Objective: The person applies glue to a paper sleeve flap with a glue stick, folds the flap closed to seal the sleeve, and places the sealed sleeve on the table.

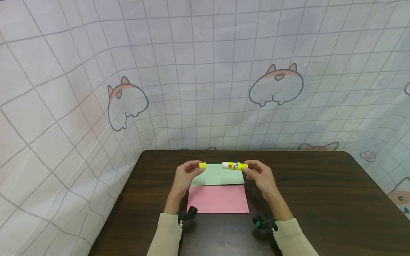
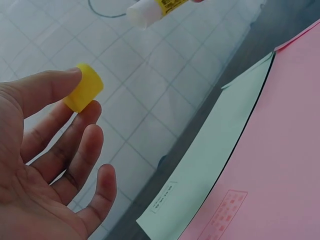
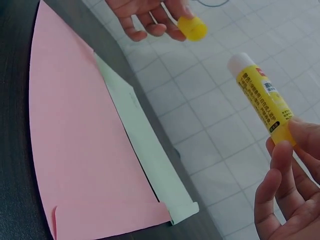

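My left hand (image 1: 185, 175) pinches a small yellow cap (image 2: 86, 88) between thumb and fingertips, the other fingers loosely bent. Opposite it, my right hand (image 1: 261, 176) grips the yellow base end of a glue stick (image 3: 262, 97), whose white uncapped end points left toward the cap. A gap separates cap and stick. Both are held up above a pale green envelope (image 1: 221, 176). In front of that lies a pink envelope (image 1: 219, 200), with its folded flap showing at the bottom of the right wrist view.
The envelopes lie on a dark wooden table (image 1: 320, 199). Behind it hangs a white gridded curtain (image 1: 208, 89) with cartoon animals, also running along the left side. Each wrist wears a black camera strap (image 1: 265, 223).
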{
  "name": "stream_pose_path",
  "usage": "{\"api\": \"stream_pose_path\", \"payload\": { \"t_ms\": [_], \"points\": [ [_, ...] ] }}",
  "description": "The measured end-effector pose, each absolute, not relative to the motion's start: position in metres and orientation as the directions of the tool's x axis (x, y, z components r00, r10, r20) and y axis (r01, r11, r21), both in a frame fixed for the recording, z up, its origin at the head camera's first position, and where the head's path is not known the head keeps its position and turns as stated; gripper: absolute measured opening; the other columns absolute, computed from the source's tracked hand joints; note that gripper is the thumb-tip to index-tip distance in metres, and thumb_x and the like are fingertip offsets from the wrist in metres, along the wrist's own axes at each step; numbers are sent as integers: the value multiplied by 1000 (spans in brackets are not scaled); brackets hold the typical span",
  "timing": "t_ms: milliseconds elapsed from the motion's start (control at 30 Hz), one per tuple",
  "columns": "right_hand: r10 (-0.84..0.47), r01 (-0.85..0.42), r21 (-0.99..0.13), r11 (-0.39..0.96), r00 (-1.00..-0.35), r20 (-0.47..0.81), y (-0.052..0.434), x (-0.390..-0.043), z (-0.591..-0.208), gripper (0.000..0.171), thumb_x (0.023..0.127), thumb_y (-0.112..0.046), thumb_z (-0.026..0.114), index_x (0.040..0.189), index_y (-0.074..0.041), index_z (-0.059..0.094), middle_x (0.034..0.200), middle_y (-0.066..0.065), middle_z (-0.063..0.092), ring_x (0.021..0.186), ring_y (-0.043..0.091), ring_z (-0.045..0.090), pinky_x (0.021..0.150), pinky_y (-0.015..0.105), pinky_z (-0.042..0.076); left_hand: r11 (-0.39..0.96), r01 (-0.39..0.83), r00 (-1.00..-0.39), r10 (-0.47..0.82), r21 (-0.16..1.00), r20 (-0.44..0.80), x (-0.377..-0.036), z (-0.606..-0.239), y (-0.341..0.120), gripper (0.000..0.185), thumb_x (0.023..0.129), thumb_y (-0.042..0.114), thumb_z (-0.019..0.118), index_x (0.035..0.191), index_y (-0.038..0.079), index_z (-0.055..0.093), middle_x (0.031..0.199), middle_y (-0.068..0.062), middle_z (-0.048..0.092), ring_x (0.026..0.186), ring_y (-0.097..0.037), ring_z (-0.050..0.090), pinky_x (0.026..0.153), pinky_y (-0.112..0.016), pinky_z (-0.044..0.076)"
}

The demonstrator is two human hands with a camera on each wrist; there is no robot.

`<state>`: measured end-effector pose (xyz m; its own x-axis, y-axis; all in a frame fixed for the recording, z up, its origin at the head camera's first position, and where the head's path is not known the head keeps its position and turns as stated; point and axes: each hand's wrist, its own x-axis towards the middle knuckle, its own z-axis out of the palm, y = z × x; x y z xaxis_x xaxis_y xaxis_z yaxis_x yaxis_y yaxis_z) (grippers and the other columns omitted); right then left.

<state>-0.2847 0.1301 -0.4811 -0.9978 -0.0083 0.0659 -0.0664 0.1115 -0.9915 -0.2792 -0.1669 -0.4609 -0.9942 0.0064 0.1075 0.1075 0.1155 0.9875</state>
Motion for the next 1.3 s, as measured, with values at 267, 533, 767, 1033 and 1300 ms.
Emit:
{"api": "stream_pose_path", "payload": {
  "t_ms": [267,533,767,1033,1300],
  "points": [
    [-20,-70,-991,113,-997,68,129,-284,-481,36,98,-15,70,131,0,63,115,16,66,80,16,63,78,23,55,102,138,-990,38,985,135,-279,-463,-160,28,92,9,76,119,4,73,110,-14,72,93,-18,58,81,-33,49],
    [-30,-80,-989,123,-997,77,129,-284,-482,33,99,-16,69,129,-3,64,118,17,66,82,17,63,79,23,56,91,147,-988,52,985,142,-280,-465,-156,26,92,11,76,118,4,73,104,-10,72,92,-16,61,82,-31,50],
    [-45,-87,-990,114,-996,82,128,-284,-483,32,99,-14,69,129,-2,65,112,10,67,85,21,64,79,25,56,89,138,-989,56,986,134,-279,-464,-152,27,92,10,76,118,3,73,101,-8,71,92,-15,62,82,-28,51],
    [-57,-84,-989,125,-995,78,126,-285,-484,32,99,-15,69,128,-4,66,114,9,67,86,18,63,79,26,56,84,110,-992,72,990,104,-294,-483,-150,27,92,12,76,118,5,73,101,-6,71,94,-14,63,86,-39,52],
    [-78,-86,-989,121,-994,77,125,-283,-484,33,99,-17,69,129,-3,65,118,15,66,85,16,62,78,24,56,79,129,-988,97,989,121,-294,-489,-148,27,91,18,78,117,10,74,104,-6,71,97,-16,63,88,-40,54]
  ]
}}
